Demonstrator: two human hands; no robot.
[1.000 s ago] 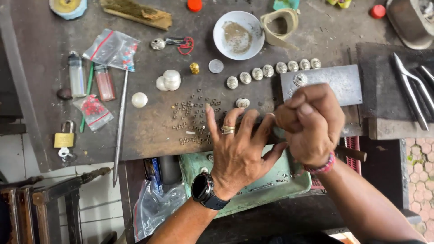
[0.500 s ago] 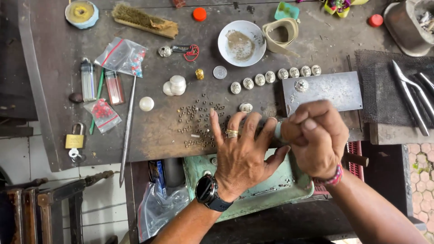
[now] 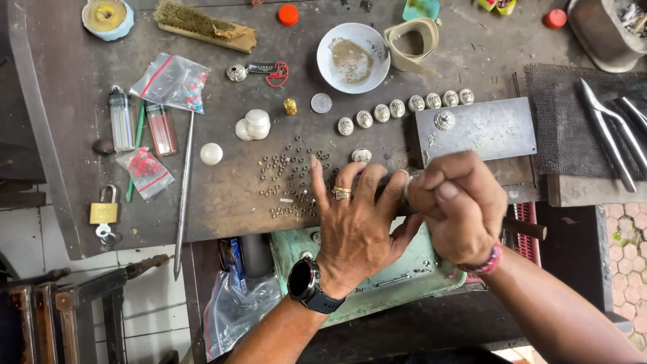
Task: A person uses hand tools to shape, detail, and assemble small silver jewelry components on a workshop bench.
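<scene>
My left hand (image 3: 350, 232), with a gold ring and a black watch, lies fingers spread on the front edge of the dark workbench (image 3: 222, 202). Its index finger and thumb pinch a small silver piece (image 3: 406, 189). My right hand (image 3: 461, 209) is a closed fist pressed against that piece. It grips a tool whose wooden handle (image 3: 527, 229) sticks out to the right; the working end is hidden. Several tiny metal beads (image 3: 286, 178) lie scattered just left of my left fingers.
A row of silver domed beads (image 3: 404, 108) runs beside a steel plate (image 3: 478, 128). Behind are a white bowl (image 3: 352, 57), a brush (image 3: 202, 25) and a tape roll (image 3: 106, 15). Lighters (image 3: 121, 121), plastic bags (image 3: 172, 81), a long rod (image 3: 183, 182), a padlock (image 3: 103, 212), tongs (image 3: 610, 135), a green tray (image 3: 377, 283) below.
The view has shifted a little, so the bench sits lower in frame. Both hands stay locked together at the bench edge, the right fist slightly lower and further right.
</scene>
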